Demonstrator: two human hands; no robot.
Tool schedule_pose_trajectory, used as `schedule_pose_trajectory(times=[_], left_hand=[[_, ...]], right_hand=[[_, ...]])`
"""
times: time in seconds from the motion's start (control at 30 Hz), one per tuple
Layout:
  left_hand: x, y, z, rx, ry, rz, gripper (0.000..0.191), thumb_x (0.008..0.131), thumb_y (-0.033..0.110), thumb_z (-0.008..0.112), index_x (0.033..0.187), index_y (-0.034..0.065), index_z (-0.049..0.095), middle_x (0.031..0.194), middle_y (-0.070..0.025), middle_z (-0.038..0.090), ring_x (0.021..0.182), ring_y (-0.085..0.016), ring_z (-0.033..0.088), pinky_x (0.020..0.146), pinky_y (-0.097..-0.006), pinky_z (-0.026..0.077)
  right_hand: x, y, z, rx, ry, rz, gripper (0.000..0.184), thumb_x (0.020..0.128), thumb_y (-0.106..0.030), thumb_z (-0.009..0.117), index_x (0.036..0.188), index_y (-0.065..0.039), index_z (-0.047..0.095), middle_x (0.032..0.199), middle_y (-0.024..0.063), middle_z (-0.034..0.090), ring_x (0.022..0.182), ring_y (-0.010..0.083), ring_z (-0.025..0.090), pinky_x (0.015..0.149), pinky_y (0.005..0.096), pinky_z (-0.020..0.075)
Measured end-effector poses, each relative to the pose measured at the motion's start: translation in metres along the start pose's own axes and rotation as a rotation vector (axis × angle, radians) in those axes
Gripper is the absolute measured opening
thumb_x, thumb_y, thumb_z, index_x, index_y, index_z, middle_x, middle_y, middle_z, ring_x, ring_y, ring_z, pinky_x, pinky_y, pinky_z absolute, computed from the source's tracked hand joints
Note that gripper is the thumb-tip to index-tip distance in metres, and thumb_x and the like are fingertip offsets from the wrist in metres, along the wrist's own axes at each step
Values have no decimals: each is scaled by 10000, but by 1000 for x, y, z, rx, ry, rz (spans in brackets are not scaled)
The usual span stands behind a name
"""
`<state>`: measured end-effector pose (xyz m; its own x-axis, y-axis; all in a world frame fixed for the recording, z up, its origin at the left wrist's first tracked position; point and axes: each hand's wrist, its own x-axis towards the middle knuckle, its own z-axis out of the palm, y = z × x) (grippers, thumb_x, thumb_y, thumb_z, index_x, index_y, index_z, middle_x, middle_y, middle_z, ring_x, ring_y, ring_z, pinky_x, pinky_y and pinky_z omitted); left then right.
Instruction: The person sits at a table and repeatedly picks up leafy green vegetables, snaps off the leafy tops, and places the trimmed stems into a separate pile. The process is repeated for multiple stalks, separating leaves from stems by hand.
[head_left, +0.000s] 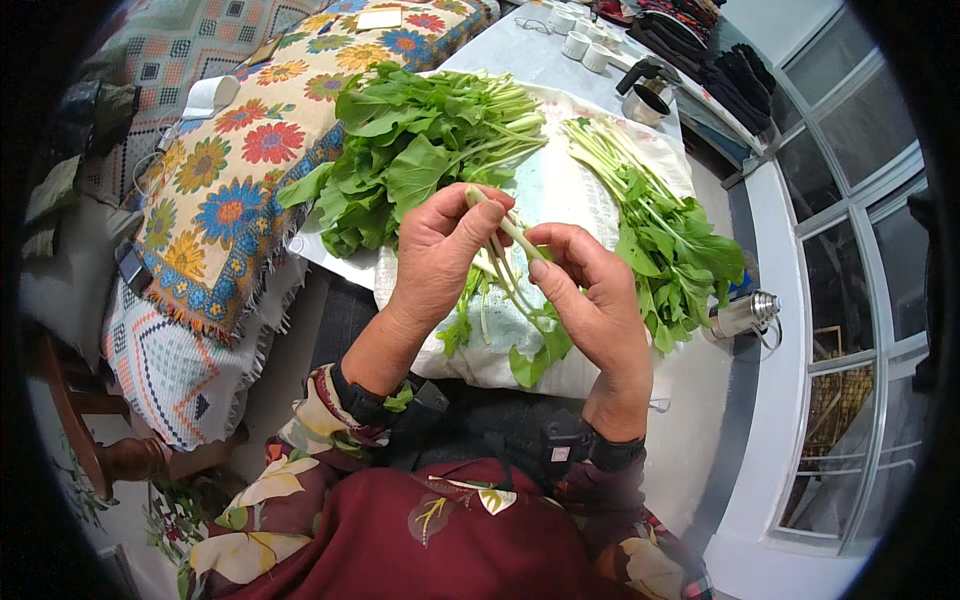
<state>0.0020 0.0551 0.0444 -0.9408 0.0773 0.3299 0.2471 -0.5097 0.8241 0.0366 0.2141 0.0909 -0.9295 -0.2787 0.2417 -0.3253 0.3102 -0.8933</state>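
Note:
My left hand (446, 247) pinches the pale root end of a leafy green plant (517, 229) between thumb and fingers. Lower on the same stalk, my right hand (585, 289) grips it with thumb and forefinger. Thin stems and a green leaf (541, 358) hang beneath the hands. Behind my left hand lies a large heap of leafy greens (420, 150), its pale stems pointing right. A smaller bundle of greens (652, 217) lies to the right, leaves towards me. Both piles rest on a white woven sack (574, 169), where several loose trimmings (465, 307) lie below my hands.
A floral-covered seat (232, 172) flanks the table (491, 45) on the left. At the table's far end stand several white cups (576, 45), a metal pot (646, 101) and eyeglasses (534, 25). Right of the sack is a steel flask (746, 313), near a glazed door (847, 300).

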Motion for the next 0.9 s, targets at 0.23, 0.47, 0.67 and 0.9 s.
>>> schedule_pose_trajectory(times=[0.23,0.47,0.67,0.9], left_hand=[[-8,-16,-9,-58,48,-102,251,907,216,545,1006,-14,559,768,-79,620,612,-126,597,570,-232,499],[-13,-20,-19,113,-55,-257,205,891,174,516,807,-2,582,600,-60,580,473,-91,526,460,-191,422],[-8,-21,-32,-219,-145,-320,228,922,188,461,870,-12,558,637,-77,590,473,-116,539,449,-211,434],[-9,-41,-23,-478,-62,-336,282,951,245,436,1018,-19,505,750,-77,606,564,-135,587,508,-244,475]], right_hand=[[3,17,6,-206,135,-43,133,836,-64,601,925,35,605,754,15,559,654,63,484,591,196,387],[-3,39,-5,-262,236,-67,121,823,-71,604,911,10,628,764,78,600,636,141,535,576,243,417],[-7,53,-20,-94,484,111,150,865,-100,574,928,19,639,670,10,562,606,72,497,553,209,393],[-11,49,-14,132,274,231,167,903,-149,532,978,-16,599,657,-19,546,506,0,372,441,149,259]])
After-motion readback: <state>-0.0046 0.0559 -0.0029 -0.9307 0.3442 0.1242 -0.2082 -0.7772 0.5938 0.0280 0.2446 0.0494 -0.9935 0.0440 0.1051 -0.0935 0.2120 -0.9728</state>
